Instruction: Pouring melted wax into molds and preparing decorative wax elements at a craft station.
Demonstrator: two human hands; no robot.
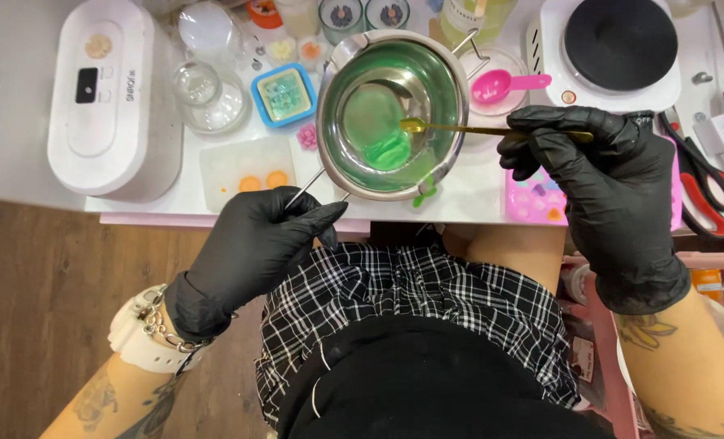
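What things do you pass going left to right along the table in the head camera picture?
White machine → glass jar → blue square mould → metal pot → pink spoon → hot plate → red scissors.

Pot (378,175) hemmed: blue mould (283,95) left, hotplate (614,49) right; near edge free.

My left hand (252,244), in a black glove, grips the thin wire handle of the steel melting pot (392,114), holding it tilted above the front edge of the white table. The pot is round and shiny, with a pour spout and a hook on the far rim. Inside, a green film coats the walls and a soft green lump (389,151) sits low on the bottom. My right hand (602,175), also gloved, holds a slim gold spoon (492,129) level, its bowl just above the lump.
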